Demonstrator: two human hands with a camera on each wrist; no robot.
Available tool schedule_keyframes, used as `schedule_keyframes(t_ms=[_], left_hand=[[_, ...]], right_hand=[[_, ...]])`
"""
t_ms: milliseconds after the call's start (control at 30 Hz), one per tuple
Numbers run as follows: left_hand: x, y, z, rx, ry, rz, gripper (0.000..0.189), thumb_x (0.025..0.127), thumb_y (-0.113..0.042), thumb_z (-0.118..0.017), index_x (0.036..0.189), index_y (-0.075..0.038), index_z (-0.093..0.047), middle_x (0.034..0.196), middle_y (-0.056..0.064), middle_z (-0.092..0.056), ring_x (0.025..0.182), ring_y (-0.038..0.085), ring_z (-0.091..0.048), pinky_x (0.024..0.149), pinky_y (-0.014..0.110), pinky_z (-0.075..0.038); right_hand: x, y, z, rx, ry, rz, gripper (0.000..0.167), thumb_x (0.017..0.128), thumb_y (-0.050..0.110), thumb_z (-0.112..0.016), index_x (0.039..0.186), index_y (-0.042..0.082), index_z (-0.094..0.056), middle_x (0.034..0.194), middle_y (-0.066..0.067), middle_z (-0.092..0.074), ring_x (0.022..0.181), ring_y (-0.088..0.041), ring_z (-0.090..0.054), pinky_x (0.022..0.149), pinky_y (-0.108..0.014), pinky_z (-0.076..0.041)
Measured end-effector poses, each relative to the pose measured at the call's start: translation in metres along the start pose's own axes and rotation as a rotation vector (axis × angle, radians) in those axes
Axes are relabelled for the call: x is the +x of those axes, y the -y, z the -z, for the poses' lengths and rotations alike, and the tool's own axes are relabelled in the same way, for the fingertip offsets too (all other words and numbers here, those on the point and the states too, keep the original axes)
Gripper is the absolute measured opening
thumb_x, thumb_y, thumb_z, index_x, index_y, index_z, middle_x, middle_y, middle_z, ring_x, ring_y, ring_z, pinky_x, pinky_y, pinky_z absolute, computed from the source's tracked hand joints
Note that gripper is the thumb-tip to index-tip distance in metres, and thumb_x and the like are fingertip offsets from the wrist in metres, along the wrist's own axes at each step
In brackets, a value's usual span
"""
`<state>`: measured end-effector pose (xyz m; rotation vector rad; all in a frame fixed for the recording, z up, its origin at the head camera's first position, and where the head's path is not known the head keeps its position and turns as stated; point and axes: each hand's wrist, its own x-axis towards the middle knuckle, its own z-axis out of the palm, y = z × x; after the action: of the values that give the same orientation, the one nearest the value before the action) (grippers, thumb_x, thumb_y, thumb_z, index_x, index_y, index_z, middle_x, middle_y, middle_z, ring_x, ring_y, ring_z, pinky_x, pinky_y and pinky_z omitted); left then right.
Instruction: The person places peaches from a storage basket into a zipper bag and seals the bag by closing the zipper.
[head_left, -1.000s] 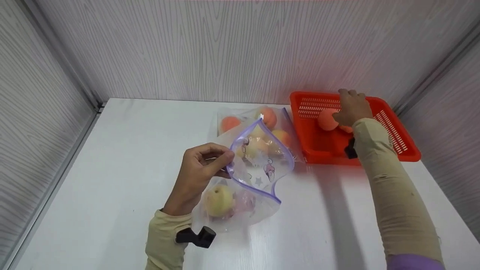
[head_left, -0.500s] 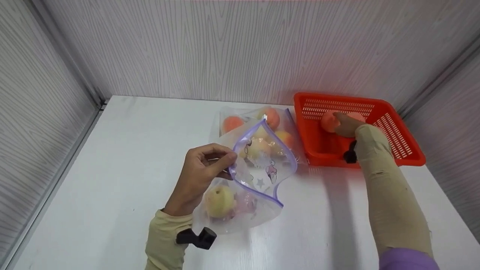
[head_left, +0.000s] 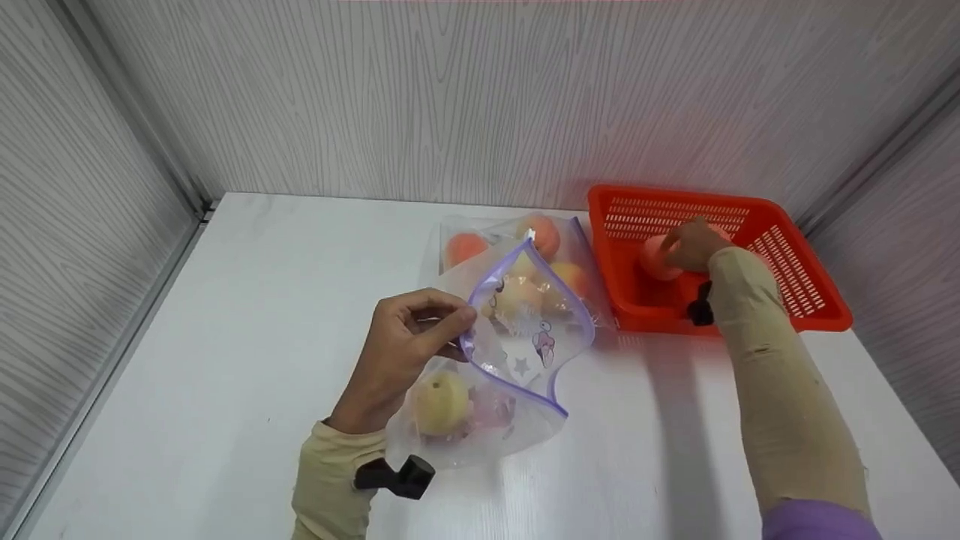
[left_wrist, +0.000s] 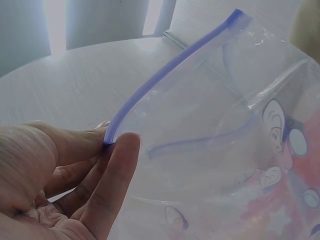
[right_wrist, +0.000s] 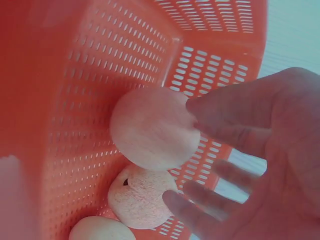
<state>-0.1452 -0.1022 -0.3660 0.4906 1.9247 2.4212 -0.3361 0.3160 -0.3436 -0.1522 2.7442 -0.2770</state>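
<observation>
My left hand [head_left: 409,337] pinches the purple zip edge of a clear zip bag [head_left: 536,435] between thumb and fingers. The bag's mouth gapes toward the right, and cartoon prints show on its film. Low inside it lie a yellowish peach [head_left: 442,405] and a pink one [head_left: 493,405]. Over the red plastic basket [head_left: 814,289], my right hand [head_left: 697,244] reaches down to a peach [right_wrist: 152,130]. In the right wrist view its fingertips are right at that peach's side, the fingers fairly straight and spread. Another peach [right_wrist: 142,197] with a dark stem hollow lies beside it.
A second clear zip bag [head_left: 592,277] holding several peaches lies flat behind the held bag, close to the basket's left wall. One more pale fruit [right_wrist: 102,230] sits in the basket. Wood-grain panels [head_left: 405,97] close in the white table [head_left: 247,315].
My right hand has lowered into the basket and its fingers have come to a peach, which has shifted slightly toward me. The left hand keeps its pinch on the bag.
</observation>
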Motion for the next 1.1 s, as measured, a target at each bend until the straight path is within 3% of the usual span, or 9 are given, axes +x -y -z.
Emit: schedule_keyframes(t_ms=[133, 267, 433, 567, 767, 867, 1000, 1100], left_hand=[[-0.001, 0.0, 0.001, 0.005, -0.008, 0.004, 0.022, 0.094, -0.011, -0.074, 0.101, 0.009, -0.07, 0.088, 0.017, -0.069, 0.072, 0.024, -0.069, 0.068, 0.045, -0.063], [-0.001, 0.001, 0.001, 0.008, -0.004, -0.001, 0.018, 0.094, -0.011, -0.075, 0.1, 0.005, -0.072, 0.088, 0.017, -0.069, 0.071, 0.024, -0.069, 0.068, 0.045, -0.063], [-0.001, 0.001, 0.001, 0.019, 0.006, -0.011, 0.015, 0.093, -0.012, -0.075, 0.099, 0.001, -0.073, 0.088, 0.017, -0.069, 0.068, 0.024, -0.068, 0.067, 0.045, -0.063], [-0.001, 0.0, 0.001, 0.026, 0.012, -0.015, 0.017, 0.094, -0.011, -0.075, 0.1, 0.004, -0.072, 0.088, 0.017, -0.069, 0.067, 0.023, -0.068, 0.067, 0.044, -0.063], [-0.001, 0.0, 0.002, 0.03, 0.015, -0.025, 0.018, 0.094, -0.009, -0.074, 0.099, 0.007, -0.071, 0.086, 0.016, -0.067, 0.067, 0.023, -0.068, 0.065, 0.044, -0.063], [-0.001, 0.0, 0.001, 0.022, 0.016, -0.022, 0.018, 0.093, -0.01, -0.075, 0.099, 0.007, -0.071, 0.086, 0.016, -0.067, 0.068, 0.023, -0.068, 0.066, 0.044, -0.064], [0.0, -0.001, 0.0, 0.014, 0.015, -0.013, 0.02, 0.093, -0.011, -0.075, 0.099, 0.007, -0.071, 0.087, 0.016, -0.068, 0.068, 0.023, -0.068, 0.067, 0.044, -0.064], [0.0, -0.002, 0.0, 0.014, 0.016, -0.009, 0.021, 0.093, -0.011, -0.075, 0.101, 0.008, -0.071, 0.087, 0.017, -0.068, 0.068, 0.023, -0.068, 0.067, 0.045, -0.064]], right_hand=[[-0.001, 0.003, -0.002, 0.088, 0.017, -0.017, 0.046, 0.097, 0.019, -0.056, 0.134, -0.009, -0.052, 0.139, -0.032, -0.047, 0.12, -0.045, -0.047, 0.102, -0.063, -0.043], [0.001, 0.0, -0.006, 0.082, -0.022, 0.007, 0.053, 0.099, 0.023, -0.059, 0.137, -0.011, -0.046, 0.136, -0.033, -0.049, 0.119, -0.047, -0.049, 0.101, -0.063, -0.043], [0.004, -0.004, -0.014, 0.11, 0.016, 0.046, 0.058, 0.098, 0.026, -0.064, 0.137, -0.013, -0.048, 0.138, -0.036, -0.048, 0.113, -0.048, -0.057, 0.088, -0.055, -0.056], [0.002, -0.003, -0.019, 0.13, 0.022, 0.023, 0.063, 0.093, 0.038, -0.073, 0.131, -0.007, -0.05, 0.133, -0.031, -0.051, 0.105, -0.042, -0.06, 0.081, -0.048, -0.058], [0.003, 0.008, -0.024, 0.09, 0.013, -0.006, 0.071, 0.084, 0.055, -0.078, 0.123, 0.002, -0.052, 0.121, -0.021, -0.057, 0.1, -0.037, -0.059, 0.084, -0.05, -0.056], [0.002, 0.014, -0.027, 0.138, 0.04, 0.001, 0.068, 0.087, 0.046, -0.08, 0.129, 0.006, -0.045, 0.13, -0.02, -0.053, 0.107, -0.038, -0.057, 0.09, -0.052, -0.055], [0.003, 0.018, -0.027, 0.167, 0.107, -0.026, 0.081, 0.086, 0.04, -0.081, 0.148, 0.015, -0.037, 0.142, -0.019, -0.046, 0.117, -0.04, -0.05, 0.099, -0.059, -0.048], [0.007, 0.017, -0.029, 0.175, 0.135, -0.067, 0.084, 0.083, 0.038, -0.083, 0.152, 0.021, -0.038, 0.139, -0.017, -0.048, 0.118, -0.04, -0.049, 0.101, -0.06, -0.045]])
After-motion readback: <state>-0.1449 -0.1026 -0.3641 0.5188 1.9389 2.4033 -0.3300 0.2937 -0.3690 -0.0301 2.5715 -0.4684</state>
